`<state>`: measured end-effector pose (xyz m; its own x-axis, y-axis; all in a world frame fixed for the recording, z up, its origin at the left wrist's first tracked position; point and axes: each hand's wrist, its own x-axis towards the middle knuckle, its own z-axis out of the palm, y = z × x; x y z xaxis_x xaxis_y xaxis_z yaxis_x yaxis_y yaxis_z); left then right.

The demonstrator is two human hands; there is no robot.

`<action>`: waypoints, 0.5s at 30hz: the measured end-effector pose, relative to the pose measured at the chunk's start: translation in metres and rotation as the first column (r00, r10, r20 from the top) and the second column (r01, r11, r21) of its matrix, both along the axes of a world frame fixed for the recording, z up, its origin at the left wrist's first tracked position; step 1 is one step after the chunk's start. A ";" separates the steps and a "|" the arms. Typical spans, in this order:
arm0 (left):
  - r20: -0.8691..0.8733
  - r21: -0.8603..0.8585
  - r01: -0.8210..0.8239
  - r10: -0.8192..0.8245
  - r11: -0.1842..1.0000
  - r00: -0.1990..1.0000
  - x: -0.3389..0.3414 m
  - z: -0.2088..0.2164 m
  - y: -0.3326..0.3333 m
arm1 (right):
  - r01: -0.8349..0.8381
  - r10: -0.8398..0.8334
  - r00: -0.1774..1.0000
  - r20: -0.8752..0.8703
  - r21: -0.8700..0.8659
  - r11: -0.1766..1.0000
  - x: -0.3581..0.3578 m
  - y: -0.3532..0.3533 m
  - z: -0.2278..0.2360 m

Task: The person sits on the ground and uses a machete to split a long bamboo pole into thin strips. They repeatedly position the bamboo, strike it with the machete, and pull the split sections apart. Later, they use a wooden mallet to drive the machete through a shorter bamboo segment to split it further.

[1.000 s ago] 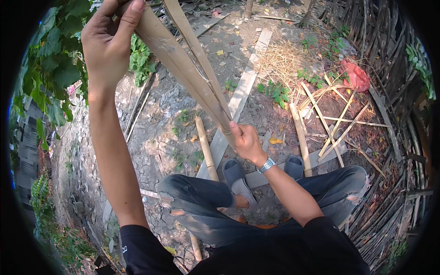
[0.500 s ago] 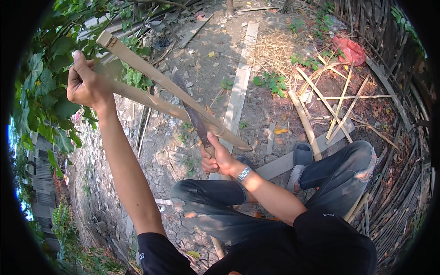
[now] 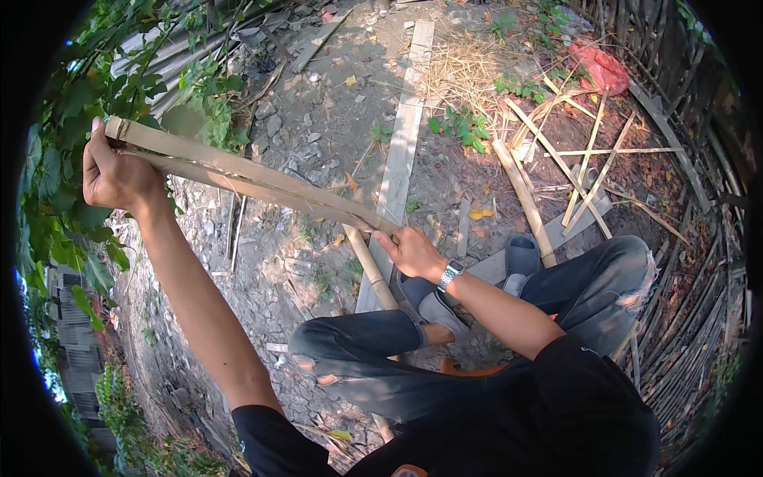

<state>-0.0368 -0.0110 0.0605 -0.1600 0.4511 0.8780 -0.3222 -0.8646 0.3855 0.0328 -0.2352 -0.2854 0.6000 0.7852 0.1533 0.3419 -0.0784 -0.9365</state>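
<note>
A split bamboo length (image 3: 238, 179) stretches across from the upper left to the middle, its two halves lying close together with a narrow gap. My left hand (image 3: 121, 173) is closed around its far left end, near the leaves. At the other end my right hand (image 3: 415, 253), with a metal watch on the wrist, is closed beside the bamboo. The long dark-bladed knife seen in that hand a moment earlier is mostly hidden now; only a dark sliver shows along the halves. Below the bamboo, a round bamboo pole (image 3: 370, 266) slants down to my foot.
A grey plank (image 3: 401, 151) lies on the dirt ahead. At the right are thin bamboo strips (image 3: 588, 175), a thicker bamboo piece (image 3: 523, 203) and a red plastic bag (image 3: 598, 67). Leafy vines (image 3: 60, 159) hang at the left, and a stick fence (image 3: 699, 103) curves along the right.
The bamboo halves have come closer together and swung lower at the left. My left hand moved left and down with them. My right hand moved right, and the knife blade went mostly out of sight.
</note>
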 end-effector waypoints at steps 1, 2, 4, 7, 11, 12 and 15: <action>-0.010 0.025 0.000 0.001 1.000 1.000 0.000 0.001 0.002 | -0.040 0.039 0.999 -0.020 -0.025 0.999 0.009 0.002 -0.011; -0.044 0.054 -0.034 0.036 0.998 0.998 -0.005 0.004 0.015 | -0.082 0.080 0.996 -0.038 -0.048 0.995 0.017 0.005 -0.020; -0.024 -0.021 -0.071 0.071 0.997 0.997 -0.005 0.002 0.028 | -0.186 0.184 0.980 -0.075 -0.026 0.982 0.033 0.018 -0.027; 0.017 -0.027 0.064 -0.064 0.998 0.998 -0.013 -0.001 0.048 | -0.345 0.310 0.902 -0.299 -0.071 0.936 0.030 0.016 -0.040; 0.056 -0.051 0.079 -0.076 0.996 0.996 -0.007 -0.004 0.056 | -0.454 0.393 0.662 -0.638 0.076 0.888 0.032 0.020 -0.053; 0.061 -0.069 0.067 -0.063 0.995 0.996 -0.006 -0.003 0.058 | -0.443 0.395 0.598 -0.698 0.123 0.888 0.031 0.020 -0.053; 0.056 -0.042 0.077 -0.075 0.996 0.996 -0.004 0.000 0.066 | -0.446 0.488 0.243 -0.838 0.350 0.824 0.019 0.027 -0.066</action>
<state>-0.0409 0.0548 0.0603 -0.1707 0.5016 0.8481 -0.4079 -0.8195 0.4025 0.0514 -0.2077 -0.3517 -0.0718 0.9838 -0.1642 -0.6888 -0.1680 -0.7052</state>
